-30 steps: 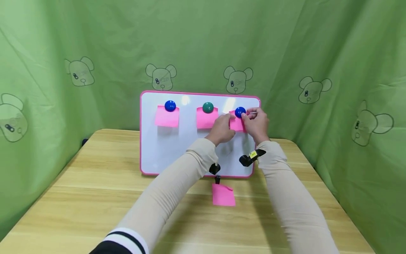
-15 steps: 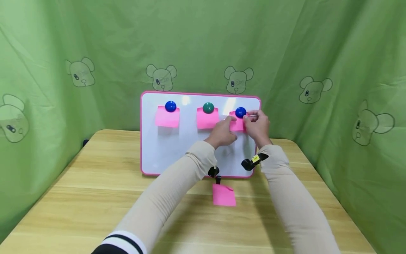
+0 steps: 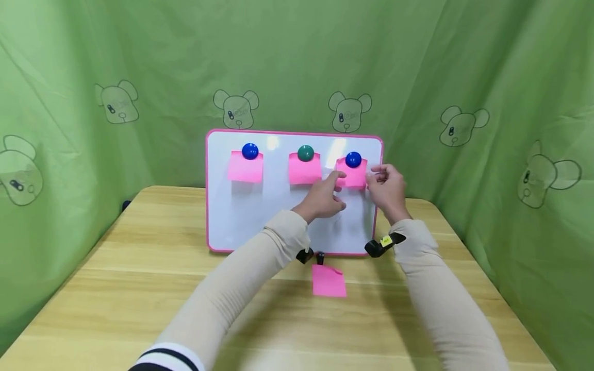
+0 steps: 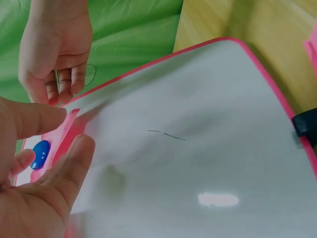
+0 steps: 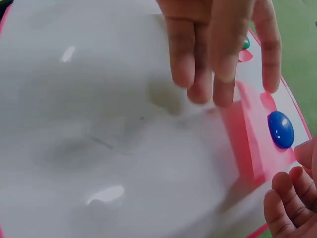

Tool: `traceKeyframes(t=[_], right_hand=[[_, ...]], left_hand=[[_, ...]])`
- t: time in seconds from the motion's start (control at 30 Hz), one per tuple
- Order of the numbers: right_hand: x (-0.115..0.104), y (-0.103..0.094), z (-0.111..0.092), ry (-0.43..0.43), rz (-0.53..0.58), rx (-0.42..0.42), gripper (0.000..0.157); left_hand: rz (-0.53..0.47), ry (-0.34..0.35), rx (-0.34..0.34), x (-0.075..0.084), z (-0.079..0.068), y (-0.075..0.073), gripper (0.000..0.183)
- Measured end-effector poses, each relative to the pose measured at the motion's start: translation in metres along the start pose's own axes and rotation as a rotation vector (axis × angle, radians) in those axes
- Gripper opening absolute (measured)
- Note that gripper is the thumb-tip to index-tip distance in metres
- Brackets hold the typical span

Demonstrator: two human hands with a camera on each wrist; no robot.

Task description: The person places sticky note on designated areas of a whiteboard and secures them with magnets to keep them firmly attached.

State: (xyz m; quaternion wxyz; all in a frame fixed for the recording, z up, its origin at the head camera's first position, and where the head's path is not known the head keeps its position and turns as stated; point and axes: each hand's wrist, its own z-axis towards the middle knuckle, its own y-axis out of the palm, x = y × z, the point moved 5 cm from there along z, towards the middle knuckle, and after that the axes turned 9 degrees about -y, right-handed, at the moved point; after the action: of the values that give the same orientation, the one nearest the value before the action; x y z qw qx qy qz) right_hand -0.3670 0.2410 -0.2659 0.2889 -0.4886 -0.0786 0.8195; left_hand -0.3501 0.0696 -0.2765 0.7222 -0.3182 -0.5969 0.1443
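Observation:
A pink sticky note [image 3: 351, 177] hangs on the whiteboard [image 3: 264, 221] under a blue round magnet [image 3: 353, 159], near the upper right corner. My left hand [image 3: 323, 199] is at the note's lower left in the head view, fingers parted, nothing gripped. In the left wrist view, a gap separates its thumb from its fingers. My right hand [image 3: 388, 190] hovers off the note's right side, with loosely bent fingers. The right wrist view shows no object in the right hand [image 5: 292, 201]; whether a left fingertip touches the note is unclear.
Two more pink notes hang leftward, one under a blue magnet [image 3: 250, 151], the other under a green magnet [image 3: 306, 153]. Another pink note [image 3: 329, 282] lies on the wooden table [image 3: 139, 288], beside a black clip [image 3: 320, 257] at the board's lower edge. Green curtains [image 3: 297, 62] surround the table.
My right hand has let go near the blue magnet and moved right and slightly down, off the note. My left hand has shifted a little down and left. The note stays under its magnet.

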Motion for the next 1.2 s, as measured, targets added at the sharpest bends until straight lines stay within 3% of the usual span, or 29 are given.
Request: traceKeyframes(t=[0.37,0.6,1.0,1.2], right_hand=[[0.022,-0.028,-0.026,-0.001,-0.090,-0.075,0.035],[0.046,-0.047,-0.039,0.015,-0.085,-0.078,0.034],[0.076,-0.067,-0.065,0.058,-0.080,-0.147,0.041],[0.087,-0.076,-0.077,0.056,-0.196,-0.203,0.046]], left_hand=[[-0.063,0.080,-0.029,-0.010,-0.021,0.000,0.066],[-0.023,0.058,-0.037,-0.029,-0.029,0.002,0.068],[0.033,0.031,-0.126,-0.062,-0.043,0.021,0.070],[0.088,0.040,-0.177,-0.072,-0.049,0.030,0.071]])
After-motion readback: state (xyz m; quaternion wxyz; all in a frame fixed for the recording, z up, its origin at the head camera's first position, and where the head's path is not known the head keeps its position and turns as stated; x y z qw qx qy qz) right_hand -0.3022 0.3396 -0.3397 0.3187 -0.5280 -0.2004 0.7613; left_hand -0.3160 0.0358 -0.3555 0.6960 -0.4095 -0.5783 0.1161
